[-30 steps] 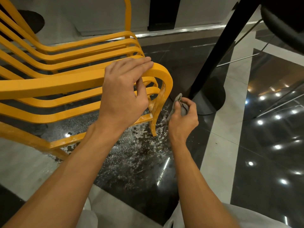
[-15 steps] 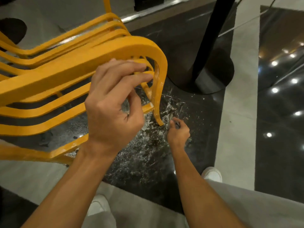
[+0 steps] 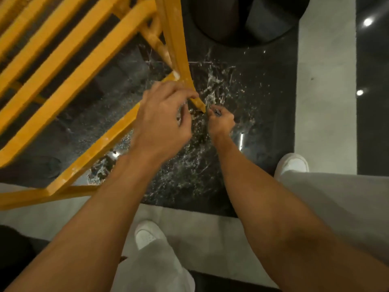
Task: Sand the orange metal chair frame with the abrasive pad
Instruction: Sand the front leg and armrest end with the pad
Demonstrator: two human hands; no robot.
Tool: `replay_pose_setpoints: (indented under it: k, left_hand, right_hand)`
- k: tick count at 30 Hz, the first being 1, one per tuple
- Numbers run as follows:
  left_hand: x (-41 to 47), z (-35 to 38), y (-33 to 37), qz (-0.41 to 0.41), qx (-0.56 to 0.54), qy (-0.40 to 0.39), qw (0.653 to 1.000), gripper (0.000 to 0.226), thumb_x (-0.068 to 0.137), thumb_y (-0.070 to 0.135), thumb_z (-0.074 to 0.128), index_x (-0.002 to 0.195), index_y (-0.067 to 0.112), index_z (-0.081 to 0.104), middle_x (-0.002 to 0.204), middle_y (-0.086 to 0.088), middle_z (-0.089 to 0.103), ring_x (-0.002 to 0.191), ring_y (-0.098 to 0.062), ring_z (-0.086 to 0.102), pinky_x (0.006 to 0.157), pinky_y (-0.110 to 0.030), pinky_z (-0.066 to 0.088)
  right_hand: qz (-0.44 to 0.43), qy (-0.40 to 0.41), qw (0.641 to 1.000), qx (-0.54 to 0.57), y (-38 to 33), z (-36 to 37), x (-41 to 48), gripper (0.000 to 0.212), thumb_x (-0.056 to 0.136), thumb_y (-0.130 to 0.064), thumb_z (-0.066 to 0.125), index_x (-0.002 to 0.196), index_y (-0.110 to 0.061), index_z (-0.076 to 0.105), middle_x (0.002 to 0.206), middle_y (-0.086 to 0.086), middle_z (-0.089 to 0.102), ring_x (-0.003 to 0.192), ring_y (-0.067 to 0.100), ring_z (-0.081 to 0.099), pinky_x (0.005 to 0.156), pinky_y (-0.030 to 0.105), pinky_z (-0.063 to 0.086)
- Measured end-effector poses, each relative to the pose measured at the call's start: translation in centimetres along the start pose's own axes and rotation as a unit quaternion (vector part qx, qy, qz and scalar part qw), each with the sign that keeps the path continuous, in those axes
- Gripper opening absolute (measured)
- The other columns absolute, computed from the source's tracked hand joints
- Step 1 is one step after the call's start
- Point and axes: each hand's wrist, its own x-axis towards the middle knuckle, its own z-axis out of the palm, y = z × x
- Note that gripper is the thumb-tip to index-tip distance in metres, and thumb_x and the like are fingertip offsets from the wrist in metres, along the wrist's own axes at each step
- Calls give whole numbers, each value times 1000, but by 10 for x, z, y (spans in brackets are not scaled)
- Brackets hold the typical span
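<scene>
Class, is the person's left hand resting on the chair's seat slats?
No, the left hand curls round the chair leg near its lower tip.

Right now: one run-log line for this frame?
step: sanding leg tip | left hand: grips chair leg just above tip | right hand: holds pad at tip

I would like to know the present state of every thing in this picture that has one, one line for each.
orange chair frame, paint with pale scuffed spots; the end of its leg lies between both hands.
left hand, fingers curled round the leg just above its end.
right hand, closed on the pad, at the leg's tip.
abrasive pad, almost hidden in the fist; only a dark bit shows.
</scene>
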Motion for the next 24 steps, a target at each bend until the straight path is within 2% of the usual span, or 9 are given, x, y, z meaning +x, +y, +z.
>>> replay_pose_setpoints:
  k: [2,4,5,9,12,14,18,21,24]
  left_hand:
    - [-4,2,-10,-20,29,11,999,34,96,15,63,130,12,70,131,-6,63,125,-26,55,107,-36,39]
    - [-7,3,-17,-56,38,0,998,44,97,18,64,141,11,63,140,-8,57,131,-26,51,112,-36,37]
    - [-8,3,-19,-74,40,-11,996,51,97,19,65,147,10,57,145,-8,54,136,-26,49,115,-35,35]
    - [-9,4,-19,-112,49,-37,992,63,100,20,64,159,9,43,159,-6,45,145,-25,39,123,-38,31]
    - [-3,2,-18,-131,51,-33,989,64,100,21,63,160,15,41,159,-3,46,145,-25,40,122,-40,32]
    - [0,2,-17,-143,52,-31,988,65,100,20,63,161,18,41,157,-2,47,143,-24,41,119,-34,33]
    - [-4,3,-21,-133,59,-36,989,64,100,16,64,160,16,43,153,-3,51,139,-23,43,113,-31,35]
    - [-7,3,-24,-125,67,-42,989,65,99,15,65,161,16,43,154,-2,50,138,-22,41,112,-27,33]
    - [-6,5,-24,-127,64,-36,989,65,98,15,65,160,16,44,153,-1,51,138,-22,43,111,-25,33]
  right_hand:
    - [23,1,999,23,8,13,6,28,97,-19,73,124,-14,75,103,-3,73,75,0,58,67,5,51]
    - [54,12,997,52,14,27,9,28,95,-23,76,123,-16,77,96,-4,74,80,6,65,84,24,60]
    - [70,20,995,68,17,33,12,28,95,-22,76,121,-16,77,92,-5,74,83,10,68,86,30,61]
    - [153,38,975,155,16,52,19,25,94,-7,74,118,-12,77,82,-2,73,73,14,68,74,33,65]
    - [192,63,956,215,15,60,23,23,94,0,72,116,-7,76,96,8,76,77,15,69,63,22,59]
    - [194,85,951,225,13,64,23,21,94,0,72,114,-4,76,96,8,76,72,12,68,54,14,53]
    - [163,94,954,232,14,71,11,17,94,-5,74,111,-6,77,88,4,75,76,15,71,66,26,63]
    - [175,88,949,246,17,68,12,18,94,-3,74,111,-3,76,84,4,73,66,9,67,54,16,56]
    - [201,97,937,267,16,68,20,16,94,-2,73,110,-1,75,82,6,73,58,6,65,50,18,54]
